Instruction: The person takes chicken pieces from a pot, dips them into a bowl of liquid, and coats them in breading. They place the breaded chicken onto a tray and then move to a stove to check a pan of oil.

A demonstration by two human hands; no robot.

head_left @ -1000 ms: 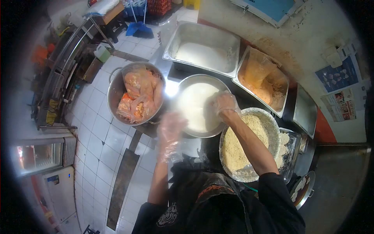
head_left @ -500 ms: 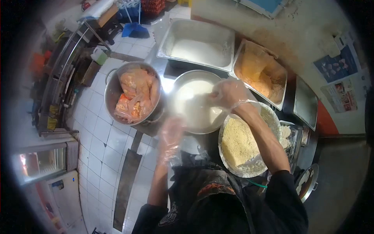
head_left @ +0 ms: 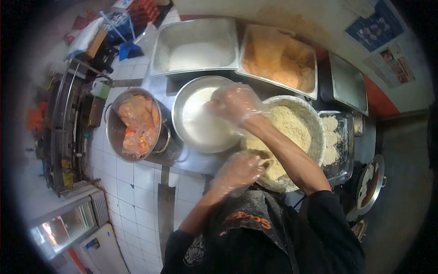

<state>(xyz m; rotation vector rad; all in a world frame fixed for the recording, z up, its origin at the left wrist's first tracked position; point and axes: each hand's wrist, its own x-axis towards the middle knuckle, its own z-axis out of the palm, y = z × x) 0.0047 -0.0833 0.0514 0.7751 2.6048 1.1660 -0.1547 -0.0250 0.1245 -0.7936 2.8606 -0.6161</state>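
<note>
So on the far left there's a big pot (head_left: 114, 132) with bagged raw meat (head_left: 134, 114) in it, just beside the left edge of the metal counter (head_left: 182, 160). A deep steel pan (head_left: 159, 45) with white stuff in the bottom sits at the counter's far left corner. Nearer than that, towards the left edge, is the round steel bowl (head_left: 179, 107) of white stuff, kinda blurry inside. The left hand (head_left: 241, 171), in a clear plastic glove, is at the near left rim of the tub (head_left: 319, 137) of yellowish crumbs, fingers curled in, and I can't tell if they're pinching anything. The right hand (head_left: 237, 102), gloved too, is over the right side of the steel bowl, fingers bent and bunched, grip too blurry to call. Its forearm crosses above the tub, which is by the near edge. Behind that, along the far edge, is a pan (head_left: 313, 66) of orange powder, then a shallower pan (head_left: 349, 84) at the far right corner. Pale flat pieces (head_left: 329, 139) lie in a tray (head_left: 345, 164) towards the right edge.
</note>
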